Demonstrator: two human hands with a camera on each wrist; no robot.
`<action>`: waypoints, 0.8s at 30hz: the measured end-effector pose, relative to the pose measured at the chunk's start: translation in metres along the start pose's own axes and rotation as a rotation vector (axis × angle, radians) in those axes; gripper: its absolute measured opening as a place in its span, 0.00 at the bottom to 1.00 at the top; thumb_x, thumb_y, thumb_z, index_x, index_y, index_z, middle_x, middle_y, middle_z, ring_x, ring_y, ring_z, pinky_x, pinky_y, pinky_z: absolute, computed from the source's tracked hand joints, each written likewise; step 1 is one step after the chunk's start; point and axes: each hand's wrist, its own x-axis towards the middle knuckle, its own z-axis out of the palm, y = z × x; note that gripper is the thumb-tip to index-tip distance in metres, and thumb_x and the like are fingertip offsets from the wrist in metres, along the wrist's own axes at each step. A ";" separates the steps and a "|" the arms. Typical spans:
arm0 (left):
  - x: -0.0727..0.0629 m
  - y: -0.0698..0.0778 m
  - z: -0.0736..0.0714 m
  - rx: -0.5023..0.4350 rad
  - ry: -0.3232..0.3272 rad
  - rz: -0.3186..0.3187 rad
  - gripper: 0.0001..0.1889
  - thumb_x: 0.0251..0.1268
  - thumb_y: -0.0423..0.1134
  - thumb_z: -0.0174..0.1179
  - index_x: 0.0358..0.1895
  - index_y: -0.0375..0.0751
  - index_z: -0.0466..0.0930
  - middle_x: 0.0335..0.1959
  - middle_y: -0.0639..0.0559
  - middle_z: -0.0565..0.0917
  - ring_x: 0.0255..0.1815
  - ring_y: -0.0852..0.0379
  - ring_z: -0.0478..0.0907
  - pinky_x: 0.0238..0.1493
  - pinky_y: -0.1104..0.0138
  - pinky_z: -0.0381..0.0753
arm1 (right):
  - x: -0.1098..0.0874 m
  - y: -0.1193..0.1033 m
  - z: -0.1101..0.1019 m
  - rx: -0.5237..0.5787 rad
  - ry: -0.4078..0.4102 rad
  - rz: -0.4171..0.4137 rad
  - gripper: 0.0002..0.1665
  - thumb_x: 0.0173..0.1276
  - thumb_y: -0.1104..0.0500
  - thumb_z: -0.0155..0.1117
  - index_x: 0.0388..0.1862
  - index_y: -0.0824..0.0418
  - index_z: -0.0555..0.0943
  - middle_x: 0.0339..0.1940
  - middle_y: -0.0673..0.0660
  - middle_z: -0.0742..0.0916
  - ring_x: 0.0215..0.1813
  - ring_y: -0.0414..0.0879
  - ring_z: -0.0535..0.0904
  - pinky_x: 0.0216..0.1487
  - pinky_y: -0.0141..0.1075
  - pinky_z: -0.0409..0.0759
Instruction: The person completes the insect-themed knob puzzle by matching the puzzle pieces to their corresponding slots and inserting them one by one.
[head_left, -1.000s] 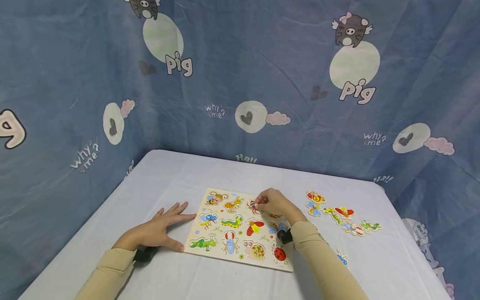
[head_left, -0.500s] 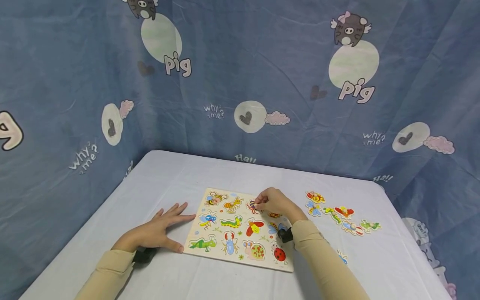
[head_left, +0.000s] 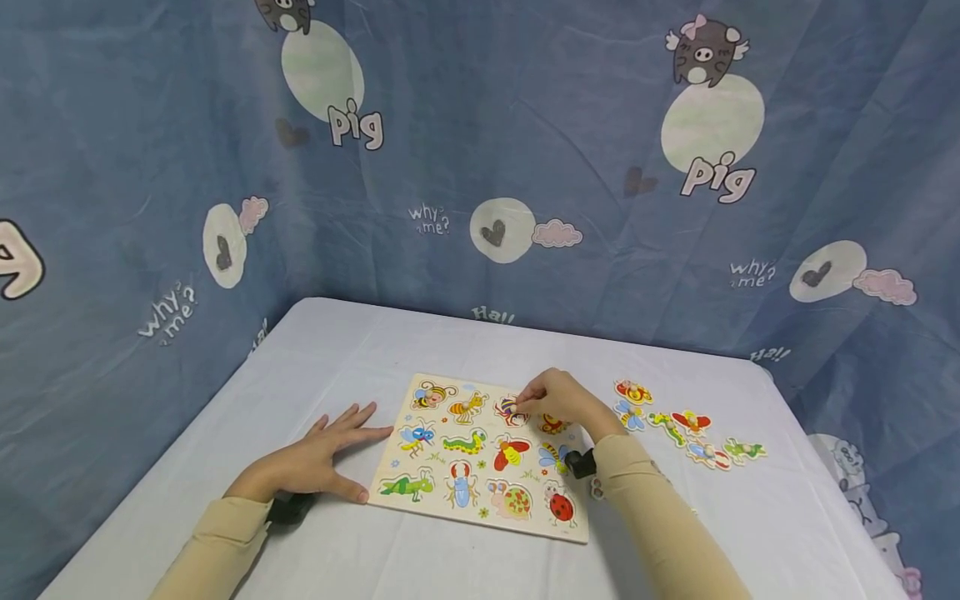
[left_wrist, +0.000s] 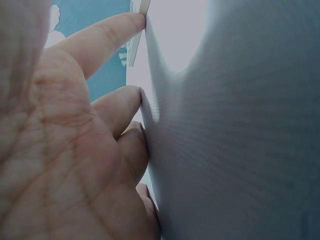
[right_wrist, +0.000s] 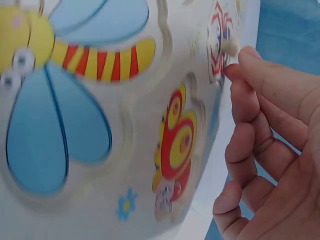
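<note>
Reaching in over the flat, rectangular, pale wooden puzzle board point(head_left: 429, 507), the right hand point(head_left: 561, 398) is at the small striped spider piece with red legs point(head_left: 507, 407), near the far edge, and it's the right wrist view that shows us its round pale knob point(right_wrist: 230, 46) properly! Thumb and index fingertip are held narrow, right up by that knob; whether they're pinching it, I can't tell. Across to the left hand point(head_left: 322, 458), spread wide on the white cloth point(head_left: 330, 550), thumb at the board's near corner; the left wrist view adds the palm and a fingertip meeting the board's edge. Into the hollows: the yellow-and-red butterfly picture point(right_wrist: 177, 135) and the big blue-winged dragonfly picture point(right_wrist: 75, 57) each lie inside a cut outline, while whether the spider piece is fully seated is hard to say. Right of the board, a loose cluster of brightly painted insect pieces point(head_left: 691, 423) lies on the cloth. One more piece point(head_left: 597, 488) peeks out beside the tan right sleeve point(head_left: 652, 508), mostly hidden, and the left wrist view cuts the board to a sliver.
</note>
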 end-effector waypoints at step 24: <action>0.001 0.000 -0.001 0.005 -0.003 -0.006 0.53 0.43 0.57 0.86 0.79 0.53 0.74 0.90 0.34 0.49 0.89 0.25 0.35 0.80 0.24 0.26 | -0.022 0.053 -0.060 -0.061 0.213 0.120 0.16 0.78 0.55 0.69 0.56 0.63 0.90 0.40 0.59 0.88 0.41 0.50 0.79 0.42 0.40 0.81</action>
